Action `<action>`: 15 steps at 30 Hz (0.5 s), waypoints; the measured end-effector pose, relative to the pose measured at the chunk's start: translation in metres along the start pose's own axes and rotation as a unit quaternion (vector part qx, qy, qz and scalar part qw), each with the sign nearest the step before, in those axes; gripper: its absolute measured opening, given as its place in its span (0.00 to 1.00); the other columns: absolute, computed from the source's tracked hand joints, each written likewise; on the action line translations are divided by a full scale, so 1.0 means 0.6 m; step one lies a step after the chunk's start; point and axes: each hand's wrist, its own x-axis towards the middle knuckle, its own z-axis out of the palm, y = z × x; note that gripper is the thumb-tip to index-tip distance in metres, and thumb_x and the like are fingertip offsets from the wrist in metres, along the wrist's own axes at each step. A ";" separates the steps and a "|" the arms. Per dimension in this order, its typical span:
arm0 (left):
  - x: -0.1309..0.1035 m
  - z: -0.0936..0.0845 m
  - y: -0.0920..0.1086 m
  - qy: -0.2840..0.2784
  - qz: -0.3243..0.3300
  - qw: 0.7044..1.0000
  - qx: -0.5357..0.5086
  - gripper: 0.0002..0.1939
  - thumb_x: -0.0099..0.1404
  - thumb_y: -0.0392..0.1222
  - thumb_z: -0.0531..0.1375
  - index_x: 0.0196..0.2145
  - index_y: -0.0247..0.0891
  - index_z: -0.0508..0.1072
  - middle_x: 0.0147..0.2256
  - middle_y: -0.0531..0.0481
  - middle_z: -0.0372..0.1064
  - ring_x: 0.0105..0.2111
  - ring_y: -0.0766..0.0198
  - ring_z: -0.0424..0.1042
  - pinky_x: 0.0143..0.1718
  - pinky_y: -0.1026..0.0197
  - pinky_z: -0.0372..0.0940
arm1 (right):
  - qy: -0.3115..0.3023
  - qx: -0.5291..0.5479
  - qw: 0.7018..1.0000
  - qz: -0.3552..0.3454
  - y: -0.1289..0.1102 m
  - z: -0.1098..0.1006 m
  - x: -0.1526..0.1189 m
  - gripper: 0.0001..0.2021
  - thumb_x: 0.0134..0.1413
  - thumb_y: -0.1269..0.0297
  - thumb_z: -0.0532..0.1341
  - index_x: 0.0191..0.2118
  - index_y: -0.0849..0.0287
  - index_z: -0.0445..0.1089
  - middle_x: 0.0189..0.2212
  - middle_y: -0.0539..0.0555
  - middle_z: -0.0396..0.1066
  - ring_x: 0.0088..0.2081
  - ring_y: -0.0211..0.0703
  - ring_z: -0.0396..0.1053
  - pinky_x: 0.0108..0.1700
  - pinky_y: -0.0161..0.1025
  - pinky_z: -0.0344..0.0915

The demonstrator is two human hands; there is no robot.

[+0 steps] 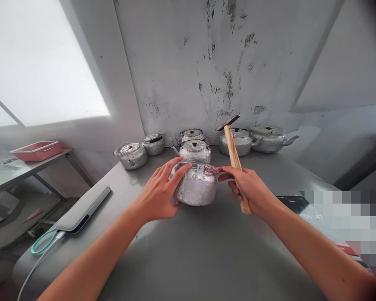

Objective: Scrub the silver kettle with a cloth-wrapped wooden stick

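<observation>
My left hand [164, 190] grips the left side of a hammered silver kettle [196, 192], fingers over its top edge. A riveted bracket [200, 173] shows on the kettle's near side, with a red-and-white wrapped piece [211, 169] beside it. Wrapped around the wooden handle of a hammer [234, 154], my right hand [249, 188] holds it upright, metal head on top. The right index finger reaches to the end of the wrapped piece. The kettle's far side is hidden.
Behind stand several more silver kettles, among them one at the left [133, 156] and one at the right [269, 140]. A white power bank [84, 209] with a cable lies left on the grey table [188, 259]. A phone [296, 205] lies right. A pink basket [39, 151] sits on another table.
</observation>
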 end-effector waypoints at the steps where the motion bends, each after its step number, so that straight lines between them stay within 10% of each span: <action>1: 0.001 -0.001 0.003 0.006 0.002 1.000 0.004 0.49 0.52 0.38 0.66 0.68 0.45 0.50 0.68 0.41 0.44 0.66 0.42 0.52 0.65 0.44 0.53 | -0.001 0.002 1.000 -0.001 0.002 0.000 0.001 0.16 0.51 0.53 0.65 0.38 0.60 0.80 0.28 0.56 0.74 0.16 0.30 0.50 0.15 0.33 0.50; 15: -0.002 -0.006 0.021 0.030 -0.039 0.999 -0.021 0.53 0.47 0.47 0.70 0.66 0.47 0.50 0.61 0.43 0.57 0.57 0.47 0.63 0.46 0.51 0.69 | 0.034 0.003 0.999 -0.035 -0.004 -0.006 -0.001 0.13 0.52 0.55 0.64 0.33 0.61 0.77 0.16 0.46 0.59 0.15 0.31 0.51 0.14 0.32 0.49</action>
